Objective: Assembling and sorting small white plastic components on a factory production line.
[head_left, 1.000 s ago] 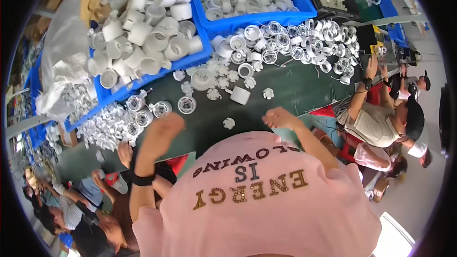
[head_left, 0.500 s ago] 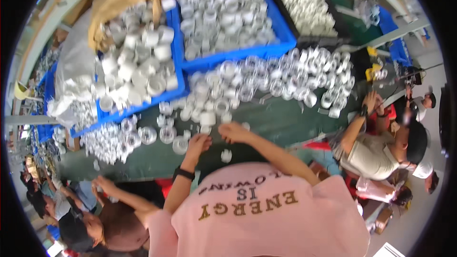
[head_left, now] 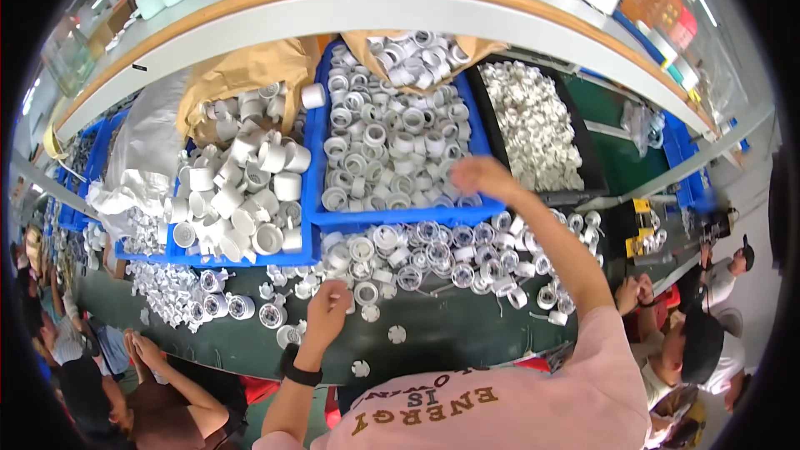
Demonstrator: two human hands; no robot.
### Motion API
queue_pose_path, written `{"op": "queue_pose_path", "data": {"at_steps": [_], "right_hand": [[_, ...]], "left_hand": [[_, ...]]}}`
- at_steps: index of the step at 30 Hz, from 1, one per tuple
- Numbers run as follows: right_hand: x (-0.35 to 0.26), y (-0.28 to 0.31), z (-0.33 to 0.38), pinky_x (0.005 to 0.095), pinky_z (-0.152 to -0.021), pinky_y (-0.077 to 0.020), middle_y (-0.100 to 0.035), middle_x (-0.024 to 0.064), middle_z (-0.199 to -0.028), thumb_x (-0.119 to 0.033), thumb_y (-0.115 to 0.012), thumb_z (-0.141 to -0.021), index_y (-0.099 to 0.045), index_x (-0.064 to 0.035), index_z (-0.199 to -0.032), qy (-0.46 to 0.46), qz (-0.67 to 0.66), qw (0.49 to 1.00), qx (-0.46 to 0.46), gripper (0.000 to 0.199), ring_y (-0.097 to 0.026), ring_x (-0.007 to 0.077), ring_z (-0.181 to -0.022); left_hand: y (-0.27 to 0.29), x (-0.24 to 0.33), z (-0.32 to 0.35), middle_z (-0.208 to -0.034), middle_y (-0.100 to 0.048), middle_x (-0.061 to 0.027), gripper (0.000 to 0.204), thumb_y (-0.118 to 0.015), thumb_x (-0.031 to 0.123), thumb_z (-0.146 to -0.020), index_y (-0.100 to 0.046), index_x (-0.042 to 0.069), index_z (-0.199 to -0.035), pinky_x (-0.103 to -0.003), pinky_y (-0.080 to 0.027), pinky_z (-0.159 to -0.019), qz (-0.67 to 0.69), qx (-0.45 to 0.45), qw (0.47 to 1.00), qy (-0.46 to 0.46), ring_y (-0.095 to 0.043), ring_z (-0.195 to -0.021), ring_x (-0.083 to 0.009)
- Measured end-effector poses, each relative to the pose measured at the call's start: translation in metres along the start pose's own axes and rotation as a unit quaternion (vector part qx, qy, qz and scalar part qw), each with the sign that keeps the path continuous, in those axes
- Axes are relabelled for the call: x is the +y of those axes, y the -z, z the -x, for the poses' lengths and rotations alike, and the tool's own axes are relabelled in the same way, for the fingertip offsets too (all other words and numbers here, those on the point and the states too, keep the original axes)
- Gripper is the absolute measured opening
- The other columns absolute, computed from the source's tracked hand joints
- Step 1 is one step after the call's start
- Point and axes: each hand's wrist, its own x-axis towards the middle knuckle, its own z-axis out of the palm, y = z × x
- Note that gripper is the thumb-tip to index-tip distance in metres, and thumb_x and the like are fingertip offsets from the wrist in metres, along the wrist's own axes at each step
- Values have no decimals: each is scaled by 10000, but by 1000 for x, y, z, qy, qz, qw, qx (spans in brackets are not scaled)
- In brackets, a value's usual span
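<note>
My left hand (head_left: pixel 328 308), with a dark band at its wrist, is over the green table beside the near pile. Its fingers are curled together, and whatever they may hold is hidden. My right hand (head_left: pixel 482 178) reaches over the right edge of a blue bin (head_left: pixel 392 218) full of white plastic ring-shaped parts (head_left: pixel 400 147). Blur hides how its fingers are set. Clear-and-white round parts (head_left: pixel 433 250) lie heaped along the bin's front. A small white notched disc (head_left: pixel 397 334) lies on the table before me, with another disc (head_left: pixel 360 368) nearer.
White cup-shaped parts (head_left: pixel 242 208) fill a bin at the left, beside a brown paper bag (head_left: pixel 250 71). A black crate (head_left: pixel 596 175) holds small white pieces. A shelf (head_left: pixel 400 2) spans the far side. Co-workers sit at both sides, one in a black cap (head_left: pixel 702 342) at right.
My right hand has moved from beside the left one, far and rightward over the blue bin. My left hand stays near the pile's front. The view has tilted up, bringing the shelf into sight.
</note>
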Motion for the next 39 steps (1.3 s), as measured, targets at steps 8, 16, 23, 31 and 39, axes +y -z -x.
{"op": "queue_pose_path", "data": {"at_steps": [8, 16, 23, 31, 39], "right_hand": [[-98, 133, -230, 343, -917, -435, -649, 131, -1073, -245, -540, -903, -563, -3, -1193, 169, 367, 872, 276, 379, -583, 256, -1030], [-45, 136, -143, 345, -922, -431, -637, 136, -1102, -253, -539, -901, -558, -5, -1198, 267, 401, 855, 193, 388, -577, 250, -1044], [-28, 151, -108, 347, -927, -428, -626, 140, -1127, -260, -538, -900, -553, -7, -1203, 241, 423, 862, 139, 395, -571, 245, -1057], [-113, 77, -192, 349, -932, -424, -614, 145, -1155, -268, -537, -899, -549, -8, -1208, 194, 445, 871, 78, 404, -565, 239, -1071], [-136, 18, -170, 355, -963, -386, -554, 159, -1244, -331, -504, -908, -504, -6, -1250, -58, 471, 879, -49, 472, -522, 249, -1133]], "left_hand": [[-57, 88, -133, -927, -627, -81, 261, -599, 86, -841, -563, 34, -1094, -271, -475, -618, -53, -51, 982, -173, -600, -784, -160], [-62, 49, -151, -858, -625, -138, 138, -617, 23, -785, -623, 17, -923, -348, -483, -622, -123, 15, 963, -237, -614, -746, -280], [-67, 37, -153, -815, -619, -123, 154, -635, -9, -749, -628, 17, -900, -312, -470, -552, -70, 50, 960, -267, -605, -678, -246], [-70, 43, -159, -787, -593, -117, 149, -624, -24, -767, -616, 8, -913, -285, -454, -516, -53, 33, 966, -251, -593, -645, -226], [-60, 39, -159, -817, -598, -106, 143, -611, -27, -786, -612, 6, -925, -259, -465, -530, -35, 9, 976, -216, -604, -651, -189]]}}
